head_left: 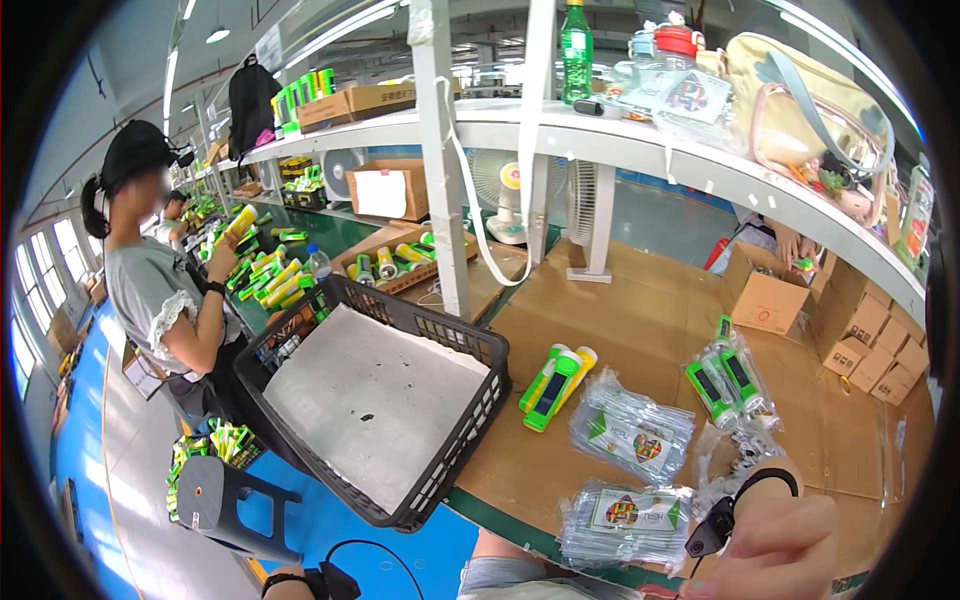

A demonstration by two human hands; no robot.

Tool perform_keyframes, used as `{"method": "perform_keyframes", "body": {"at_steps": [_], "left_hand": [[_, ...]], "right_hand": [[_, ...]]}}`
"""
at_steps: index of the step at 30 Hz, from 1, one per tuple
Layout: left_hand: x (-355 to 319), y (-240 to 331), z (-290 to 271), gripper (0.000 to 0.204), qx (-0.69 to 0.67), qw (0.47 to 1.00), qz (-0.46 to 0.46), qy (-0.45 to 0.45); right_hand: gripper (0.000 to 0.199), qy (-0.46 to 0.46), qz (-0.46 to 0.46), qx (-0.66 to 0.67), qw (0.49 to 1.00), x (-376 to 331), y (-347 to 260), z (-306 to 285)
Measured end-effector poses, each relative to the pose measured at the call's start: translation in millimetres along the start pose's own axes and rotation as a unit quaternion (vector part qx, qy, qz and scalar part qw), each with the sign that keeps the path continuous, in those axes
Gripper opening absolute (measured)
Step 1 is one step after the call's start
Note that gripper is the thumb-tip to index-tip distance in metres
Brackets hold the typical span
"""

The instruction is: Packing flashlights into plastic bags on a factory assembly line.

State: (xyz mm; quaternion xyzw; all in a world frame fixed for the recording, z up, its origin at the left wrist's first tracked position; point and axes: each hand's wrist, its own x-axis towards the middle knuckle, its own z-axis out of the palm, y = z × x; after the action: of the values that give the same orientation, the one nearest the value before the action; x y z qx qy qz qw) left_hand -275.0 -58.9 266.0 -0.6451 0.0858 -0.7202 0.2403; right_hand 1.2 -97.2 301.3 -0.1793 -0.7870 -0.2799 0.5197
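At the lower right, my right hand is curled close to the camera, its fingers bent in. Whatever they hold, if anything, is hidden. A black band with a small camera circles that wrist. Only a sliver of my left hand shows at the bottom edge beside its black band; its fingers are out of sight. Nearest my right hand lies a stack of clear plastic bags with printed cards, and a second bag stack sits behind it. Green and yellow flashlight-like tubes lie loose nearby; bagged tubes lie farther right.
A black crate lined with a grey sheet stands left on the cardboard-covered table. Crumpled clear plastic lies near my right wrist. Behind are an open carton, a shelf post and fans. A co-worker stands left, holding a yellow tube.
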Motion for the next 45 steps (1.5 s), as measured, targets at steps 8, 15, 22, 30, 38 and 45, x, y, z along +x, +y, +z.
{"method": "perform_keyframes", "body": {"at_steps": [8,15,22,30,38,45], "left_hand": [[-63,-52,-29,0.019,0.032,0.832,-0.394,-0.390],[-76,2,-85,0.012,0.007,0.710,-0.606,-0.359],[-114,13,-132,0.013,0.123,0.612,-0.721,-0.301],[-117,13,-105,0.017,0.016,0.598,-0.714,-0.363],[-137,8,-58,0.022,-0.145,0.540,-0.717,-0.416],[-182,15,28,0.023,-0.280,0.565,-0.567,-0.530]], "right_hand": [[0.022,0.023,0.151,-0.035,0.988,6,150,89],[0.025,0.042,0.118,-0.167,0.978,35,301,177],[0.030,0.087,0.078,-0.201,0.973,81,337,251],[0.006,0.200,0.087,-0.174,0.960,101,353,276],[0.004,0.149,0.149,-0.054,0.976,40,295,238],[0.017,-0.157,0.364,-0.145,0.907,-136,194,141]]}}
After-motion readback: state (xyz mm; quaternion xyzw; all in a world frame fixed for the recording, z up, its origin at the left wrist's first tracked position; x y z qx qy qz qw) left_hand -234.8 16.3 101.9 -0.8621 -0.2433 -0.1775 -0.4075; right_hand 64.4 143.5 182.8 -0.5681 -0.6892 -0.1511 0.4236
